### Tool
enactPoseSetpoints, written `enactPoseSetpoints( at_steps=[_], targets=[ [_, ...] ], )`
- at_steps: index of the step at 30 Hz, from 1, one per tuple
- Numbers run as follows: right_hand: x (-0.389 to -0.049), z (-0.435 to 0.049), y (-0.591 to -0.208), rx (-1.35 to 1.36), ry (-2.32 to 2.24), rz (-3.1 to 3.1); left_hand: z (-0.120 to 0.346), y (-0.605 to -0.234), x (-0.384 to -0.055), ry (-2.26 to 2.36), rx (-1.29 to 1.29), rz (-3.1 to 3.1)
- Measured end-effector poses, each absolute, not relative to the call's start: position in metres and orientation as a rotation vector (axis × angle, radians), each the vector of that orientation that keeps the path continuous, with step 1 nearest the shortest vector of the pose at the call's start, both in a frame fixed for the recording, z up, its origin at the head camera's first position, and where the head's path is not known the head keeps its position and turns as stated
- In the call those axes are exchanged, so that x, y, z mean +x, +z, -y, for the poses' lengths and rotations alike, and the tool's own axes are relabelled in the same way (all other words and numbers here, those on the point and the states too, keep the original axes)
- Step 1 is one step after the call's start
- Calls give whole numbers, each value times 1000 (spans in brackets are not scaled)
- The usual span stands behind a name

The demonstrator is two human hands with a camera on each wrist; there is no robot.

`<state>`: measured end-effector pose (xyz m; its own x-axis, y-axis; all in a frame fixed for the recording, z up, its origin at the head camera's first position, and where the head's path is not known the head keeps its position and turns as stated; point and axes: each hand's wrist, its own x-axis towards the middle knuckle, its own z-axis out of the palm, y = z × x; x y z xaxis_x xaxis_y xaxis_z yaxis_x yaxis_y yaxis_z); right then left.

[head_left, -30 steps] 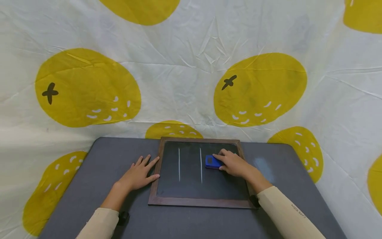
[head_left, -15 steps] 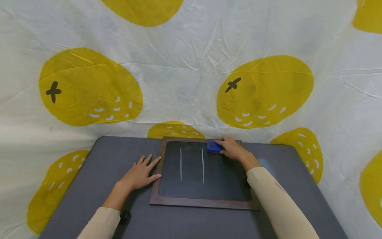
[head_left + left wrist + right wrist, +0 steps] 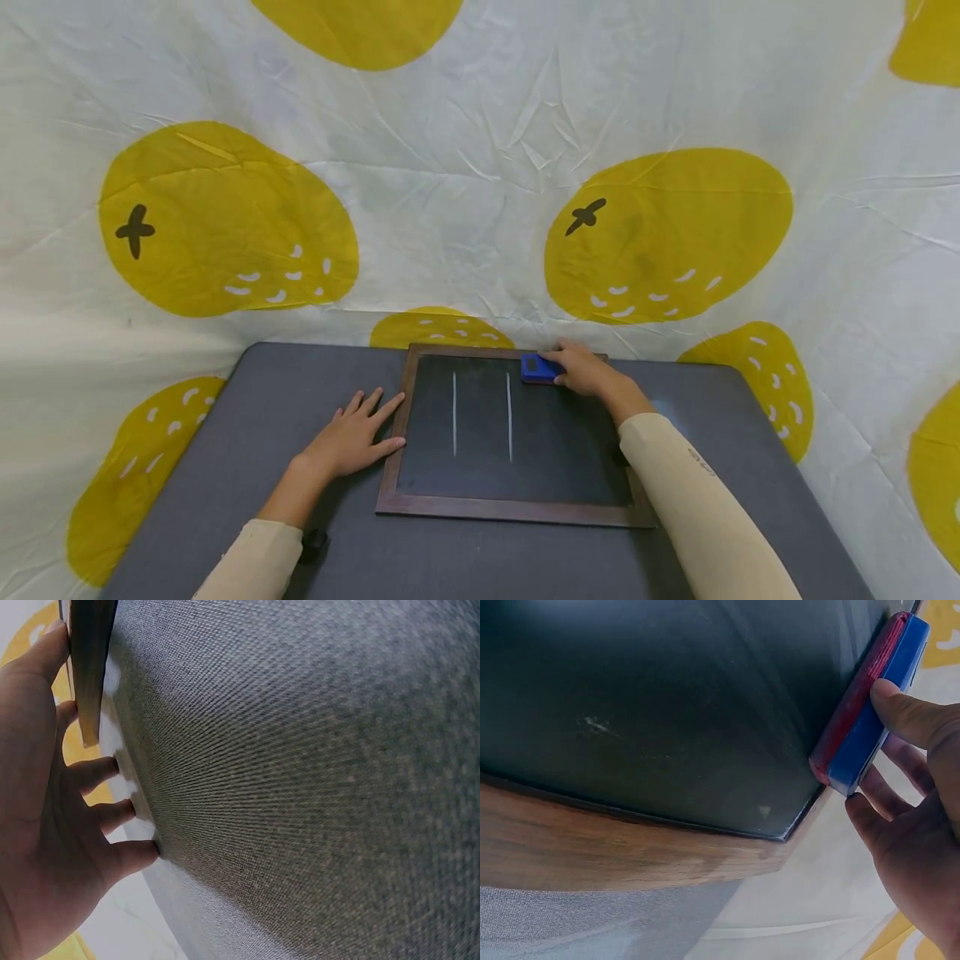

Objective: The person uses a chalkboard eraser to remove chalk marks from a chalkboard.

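Note:
A wood-framed chalkboard [image 3: 465, 483] lies on the grey table, with two upright white chalk lines [image 3: 510, 417] on its left and middle part. My right hand [image 3: 588, 371] grips a blue chalkboard eraser [image 3: 538, 368] near the board's far edge. In the right wrist view the thumb lies along the side of the eraser [image 3: 866, 712], whose red felt face is against the black surface. My left hand [image 3: 348, 437] is spread beside the board, thumb and index finger at the left frame. Its other fingertips rest on the table in the left wrist view.
The grey table [image 3: 480, 558] runs out on both sides of the board. Behind it hangs a white cloth [image 3: 450, 217] printed with yellow fruit shapes. A faint chalk smudge [image 3: 596, 725] marks the board's right part.
My right hand has taken the eraser from the board's middle right up to its far edge, then stayed there. A chalk trace near the right hand is gone. The left hand has stayed put.

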<state>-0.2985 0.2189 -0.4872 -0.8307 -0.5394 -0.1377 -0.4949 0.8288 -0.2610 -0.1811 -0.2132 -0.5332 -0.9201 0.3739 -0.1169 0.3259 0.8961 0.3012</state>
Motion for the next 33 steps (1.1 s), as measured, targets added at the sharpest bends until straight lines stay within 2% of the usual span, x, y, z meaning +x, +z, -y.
enactPoseSetpoints(
  at_steps=[6,14,27,33],
  targets=[
    [-293,-220,-486,-833,-301,-2817,213,-533,-181,434,536,-2888],
    [-266,-225,-490,-909,-278,-2831,211,-532,-181,433,528,-2887],
    [-184,-237,-495,-1143,-268,-2822,212,-534,-178,420,536,-2905],
    [-151,-242,-496,-1154,-340,-2732,213,-536,-178,432,548,-2918]
  ],
)
